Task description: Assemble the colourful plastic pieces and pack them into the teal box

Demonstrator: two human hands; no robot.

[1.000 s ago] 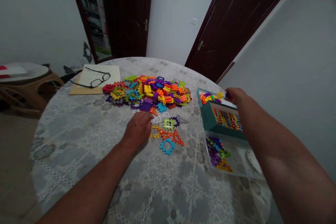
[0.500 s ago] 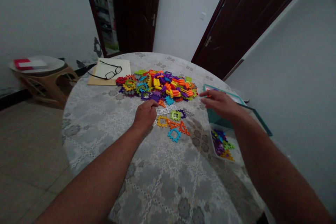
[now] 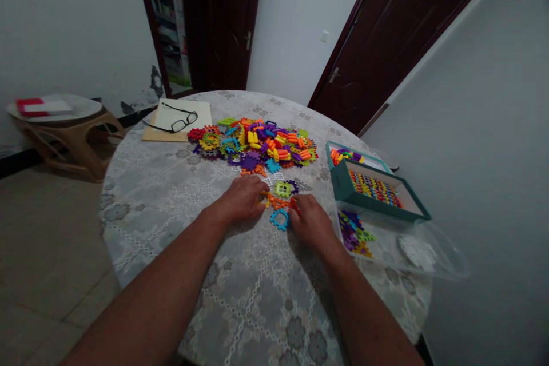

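My left hand is closed, its curled fingertips on a yellow toothed plastic piece that they mostly cover. Opposite it, my right hand pinches the right end of the orange plastic pieces; its grip is partly hidden. Between the hands lie a blue toothed ring and, just beyond, a lime green window piece beside a purple one. Small white lattice pieces lie behind them. Farther back is a heap of colourful toothed pieces and tubes.
To the right stand a teal box with rows of coloured pieces, its lid, and a clear plastic tub holding more pieces. Black glasses rest on a board at back left. A patterned cloth covers the round table.
My right hand has come left and nearer, from beside the teal box to the orange pieces. My left hand has shifted slightly nearer, onto the yellow piece. The view has tilted slightly.
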